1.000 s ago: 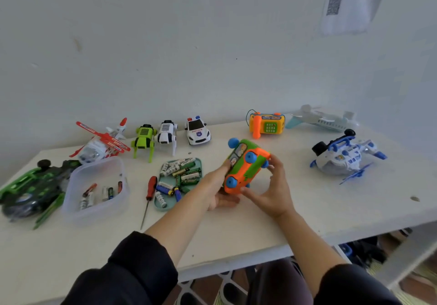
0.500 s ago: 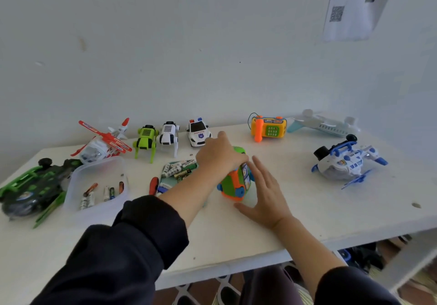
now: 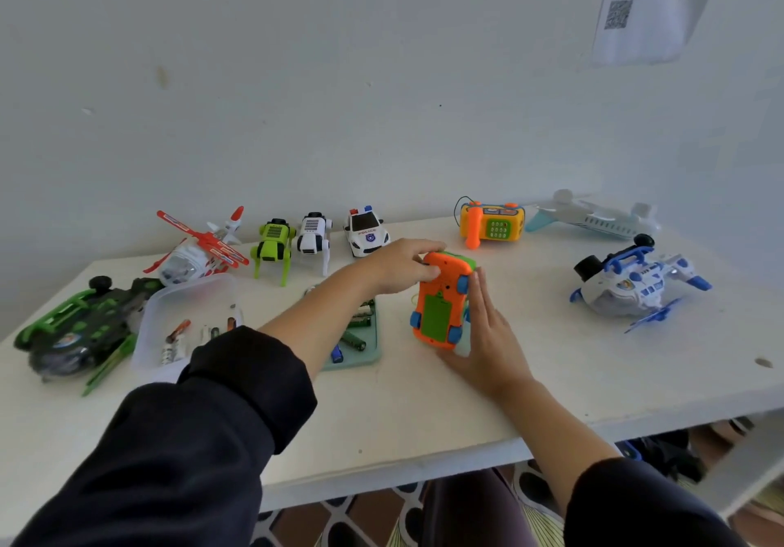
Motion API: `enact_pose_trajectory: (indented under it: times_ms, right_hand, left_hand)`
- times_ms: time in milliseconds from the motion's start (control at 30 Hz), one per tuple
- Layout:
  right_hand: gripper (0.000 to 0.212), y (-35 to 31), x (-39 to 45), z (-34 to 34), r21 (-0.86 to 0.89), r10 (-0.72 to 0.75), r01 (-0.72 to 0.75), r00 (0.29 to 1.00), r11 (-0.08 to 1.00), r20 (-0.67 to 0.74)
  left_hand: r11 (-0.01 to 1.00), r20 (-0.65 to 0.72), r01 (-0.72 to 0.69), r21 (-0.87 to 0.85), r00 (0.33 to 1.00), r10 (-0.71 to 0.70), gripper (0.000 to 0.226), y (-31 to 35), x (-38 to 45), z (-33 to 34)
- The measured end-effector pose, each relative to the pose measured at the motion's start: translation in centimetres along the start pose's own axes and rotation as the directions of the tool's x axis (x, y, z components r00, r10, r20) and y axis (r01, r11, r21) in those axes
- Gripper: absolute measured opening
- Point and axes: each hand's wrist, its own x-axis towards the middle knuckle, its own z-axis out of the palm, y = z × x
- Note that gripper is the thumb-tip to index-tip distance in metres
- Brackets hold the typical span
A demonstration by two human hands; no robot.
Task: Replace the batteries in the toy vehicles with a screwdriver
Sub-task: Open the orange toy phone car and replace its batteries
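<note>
- At the middle of the white table (image 3: 424, 410), the orange toy car (image 3: 441, 304) lies belly-up, blue wheels in the air and its green battery cover facing upward, apparently still closed.
- Gripping the car's far end, the left hand (image 3: 399, 266) has its fingers curled over the orange body; the right hand (image 3: 483, 334) lies flat with straight fingers against the car's right side, steadying it and holding nothing.
- Just left of the car, a teal tray (image 3: 369, 355) holds loose batteries (image 3: 354, 340); the screwdriver is hidden, probably behind the left arm.
- Farther left, a clear tub (image 3: 169, 304) holds a few more cells.
- Judging by this, the car is only positioned: unscrewing, swapping cells and reclosing all remain.
- Whether the other toys, such as the police car (image 3: 365, 232), are done cannot be told.
</note>
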Motion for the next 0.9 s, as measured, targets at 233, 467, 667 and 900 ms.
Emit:
enact_pose_trajectory:
  times_ms: [233, 467, 667, 900]
  right_hand:
    - [0.093, -0.3, -0.4, -0.7, 0.077, 0.084, -0.096, 0.985, 0.992, 0.147]
    - [0.089, -0.3, -0.3, -0.7, 0.054, 0.120, -0.129, 0.981, 0.990, 0.155]
    - [0.091, -0.4, -0.3, -0.9, 0.083, 0.126, -0.143, 0.976, 0.986, 0.178]
    - [0.095, -0.7, -0.4, -1.2, 0.133, 0.079, -0.096, 0.989, 0.986, 0.127]
  left_hand:
    - [0.975, -0.109, 0.071, -0.211, 0.989, -0.096, 0.045, -1.4, -0.6, -0.6]
    - [0.697, -0.270, 0.534, 0.478, 0.845, -0.462, 0.033, -7.4, -2.4, -5.2]
    - [0.550, -0.199, 0.677, 0.489, 0.700, -0.686, 0.027, -12.4, -2.9, -4.9]
    - [0.669, -0.351, 0.734, 0.119, 0.661, -0.663, 0.009, -12.4, -2.3, -5.8]
